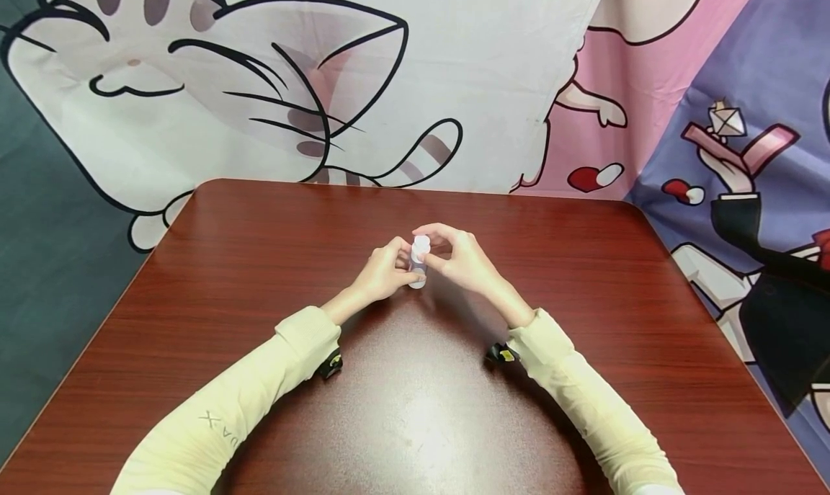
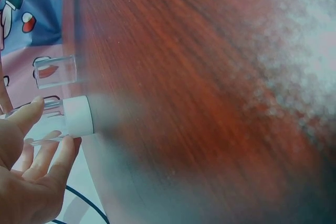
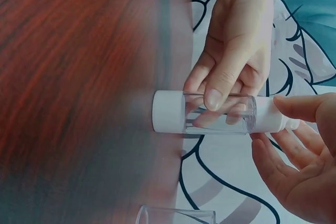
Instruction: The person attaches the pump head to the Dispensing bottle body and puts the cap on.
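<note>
A small clear bottle [image 3: 220, 124] stands upright on the table, with a white base [image 2: 79, 116] and a white stepped top [image 3: 266, 115]. My left hand [image 1: 382, 270] grips its clear body between thumb and fingers, from the left side. At the upper end, the thumb and fingers of my right hand [image 1: 462, 259] pinch the white top. A clear open-ended cap [image 2: 55, 72] stands on the table just beside the bottle, on the right hand's side; the right wrist view catches only part of this cap [image 3: 176, 216].
The brown wooden table [image 1: 415, 380] reflects a bright patch of light near its front. Behind it hangs a cloth with cartoon cats [image 1: 259, 84], and pink and blue cloth [image 1: 681, 84] at the right. Black wrist devices [image 1: 331, 363] sit under both pale sleeves [image 1: 259, 372].
</note>
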Demonstrator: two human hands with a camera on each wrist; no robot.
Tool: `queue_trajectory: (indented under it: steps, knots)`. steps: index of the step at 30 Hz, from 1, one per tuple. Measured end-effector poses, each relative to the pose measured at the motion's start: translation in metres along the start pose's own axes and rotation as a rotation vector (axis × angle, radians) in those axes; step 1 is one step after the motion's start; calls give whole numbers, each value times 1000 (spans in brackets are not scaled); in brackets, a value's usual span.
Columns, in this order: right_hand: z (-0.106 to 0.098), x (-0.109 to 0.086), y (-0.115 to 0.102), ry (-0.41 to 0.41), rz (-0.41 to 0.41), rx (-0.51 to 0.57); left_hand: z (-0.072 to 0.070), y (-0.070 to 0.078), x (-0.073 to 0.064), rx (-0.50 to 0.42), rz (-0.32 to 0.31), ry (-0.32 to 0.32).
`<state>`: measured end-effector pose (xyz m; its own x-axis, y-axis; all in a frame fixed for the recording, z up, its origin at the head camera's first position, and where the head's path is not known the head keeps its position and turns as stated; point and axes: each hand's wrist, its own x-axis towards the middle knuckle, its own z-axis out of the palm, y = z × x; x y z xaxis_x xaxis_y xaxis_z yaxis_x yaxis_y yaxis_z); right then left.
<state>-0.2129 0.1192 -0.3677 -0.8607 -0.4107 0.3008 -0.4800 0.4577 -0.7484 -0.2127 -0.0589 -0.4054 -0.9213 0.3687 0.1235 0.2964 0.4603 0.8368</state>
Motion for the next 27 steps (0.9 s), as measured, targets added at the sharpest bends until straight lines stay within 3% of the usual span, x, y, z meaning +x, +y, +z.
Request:
queue_trajectory:
  steps: [13, 27]
  knots:
    - [-4, 4, 2, -65, -11, -1, 0, 0, 0, -10, 6, 2]
    - [-1, 3, 5, -60, -34, 45, -1, 1, 1, 32, 39, -3]
